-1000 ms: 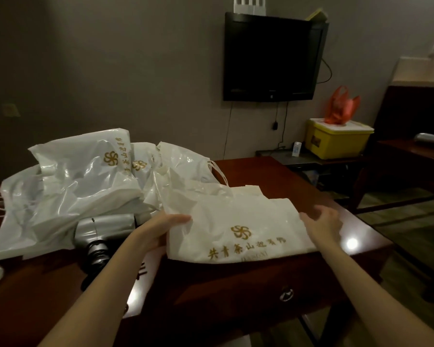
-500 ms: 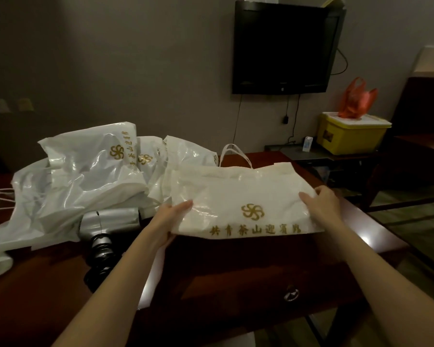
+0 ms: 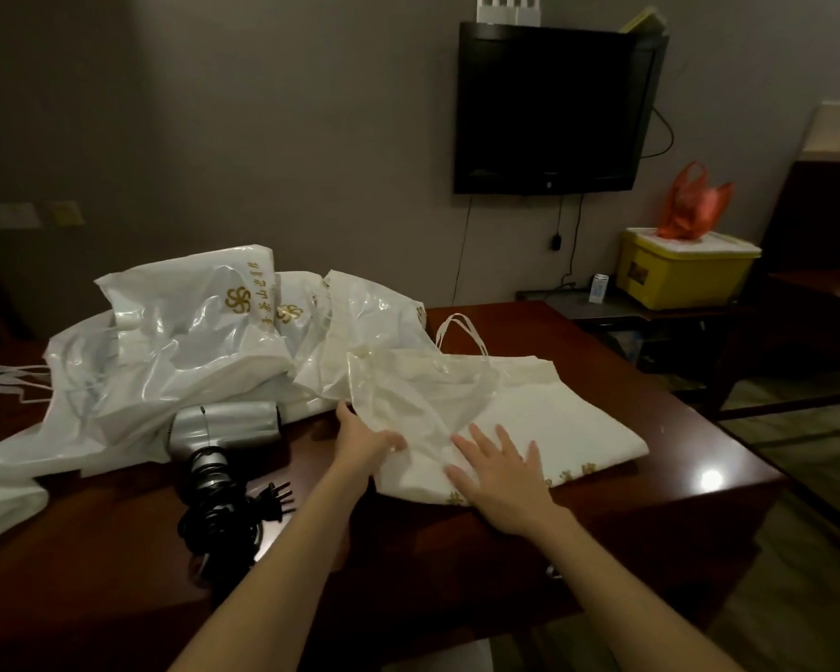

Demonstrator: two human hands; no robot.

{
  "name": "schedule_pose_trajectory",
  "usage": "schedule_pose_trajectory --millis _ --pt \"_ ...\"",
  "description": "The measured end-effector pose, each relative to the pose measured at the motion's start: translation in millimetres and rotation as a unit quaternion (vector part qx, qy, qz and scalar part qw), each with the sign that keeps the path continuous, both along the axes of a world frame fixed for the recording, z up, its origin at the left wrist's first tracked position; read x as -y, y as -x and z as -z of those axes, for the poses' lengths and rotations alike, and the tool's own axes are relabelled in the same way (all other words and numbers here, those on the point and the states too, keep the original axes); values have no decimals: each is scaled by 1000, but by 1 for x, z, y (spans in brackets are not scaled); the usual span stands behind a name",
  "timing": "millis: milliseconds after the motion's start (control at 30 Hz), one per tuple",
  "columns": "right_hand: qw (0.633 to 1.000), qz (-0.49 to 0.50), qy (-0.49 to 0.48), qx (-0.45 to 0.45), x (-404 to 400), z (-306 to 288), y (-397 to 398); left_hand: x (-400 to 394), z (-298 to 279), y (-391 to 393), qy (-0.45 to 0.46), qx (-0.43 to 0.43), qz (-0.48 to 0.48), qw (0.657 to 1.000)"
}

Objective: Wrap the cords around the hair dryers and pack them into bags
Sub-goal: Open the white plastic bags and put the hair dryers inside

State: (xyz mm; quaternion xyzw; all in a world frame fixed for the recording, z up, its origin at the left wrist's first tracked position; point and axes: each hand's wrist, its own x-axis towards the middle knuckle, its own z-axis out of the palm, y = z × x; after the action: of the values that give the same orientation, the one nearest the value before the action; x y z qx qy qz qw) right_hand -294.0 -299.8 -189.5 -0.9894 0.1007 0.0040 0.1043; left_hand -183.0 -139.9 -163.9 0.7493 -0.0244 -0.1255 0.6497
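A white plastic bag (image 3: pixel 549 414) with gold print lies flat on the dark wooden table (image 3: pixel 651 506), its handles pointing away from me. My left hand (image 3: pixel 364 436) grips the bag's near left edge and lifts a flap of plastic. My right hand (image 3: pixel 498 465) rests flat on the bag, fingers spread. A silver hair dryer (image 3: pixel 226 424) lies left of my left hand, its black cord (image 3: pixel 219 518) bundled around the handle with the plug beside it.
A heap of more white bags (image 3: pixel 175 351) fills the table's far left. Beyond the table are a wall-mounted TV (image 3: pixel 549 109), a yellow box (image 3: pixel 680 269) with a red bag on a low stand, and dark furniture at right.
The bag has been laid down flat on the table. My right hand moved from its right edge to its middle. My left hand now lifts a flap at the left edge.
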Motion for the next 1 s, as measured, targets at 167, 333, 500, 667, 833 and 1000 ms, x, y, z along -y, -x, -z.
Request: schedule_pose_trajectory --millis 167,333,500,667,833,1000 --pt "994 -93 -49 4 45 -10 20 -8 -15 -12 91 -94 -5 991" --pt "980 13 -9 199 33 -24 21 14 -30 -6 178 -136 25 974" --pt "914 49 -285 285 10 -85 17 48 -81 10 229 -56 3 972" --pt "988 35 26 146 -1 -90 13 61 -62 36 281 -97 27 955" --pt "987 48 132 76 22 -28 23 49 -28 35 260 -230 107 932" --pt "997 55 43 31 50 -39 37 46 -18 10 197 -236 98 946"
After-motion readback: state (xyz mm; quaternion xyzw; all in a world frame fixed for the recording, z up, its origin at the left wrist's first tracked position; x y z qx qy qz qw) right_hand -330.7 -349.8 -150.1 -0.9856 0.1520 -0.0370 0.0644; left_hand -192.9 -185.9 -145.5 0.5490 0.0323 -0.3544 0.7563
